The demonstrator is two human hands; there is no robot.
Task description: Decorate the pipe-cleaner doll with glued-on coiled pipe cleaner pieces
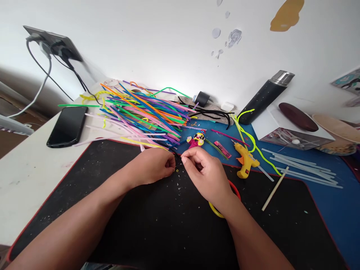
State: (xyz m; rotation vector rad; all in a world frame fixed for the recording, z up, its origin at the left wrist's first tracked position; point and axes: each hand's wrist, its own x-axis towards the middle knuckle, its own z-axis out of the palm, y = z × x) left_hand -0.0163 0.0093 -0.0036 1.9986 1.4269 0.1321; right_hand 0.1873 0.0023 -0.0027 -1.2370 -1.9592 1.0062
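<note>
Over the black mat (157,232), my left hand (153,167) is closed, fingers curled inward. My right hand (206,172) pinches thumb against forefinger. A thin black pipe cleaner (176,153) spans the small gap between both hands; its ends are hidden by my fingers. Just beyond my right hand lies a small figure (197,138) of colourful pipe cleaners with a yellow and black head. Under my right wrist a red and yellow loop (216,210) shows in part. A tiny yellow ring (177,170) rests on the mat between the hands.
A heap of coloured pipe cleaners (146,112) lies behind my hands. To the right are a yellow glue gun (244,160), glue sticks (306,168) and a pale stick (275,188). A phone (67,126) lies left; a black flask (266,97) leans by the wall.
</note>
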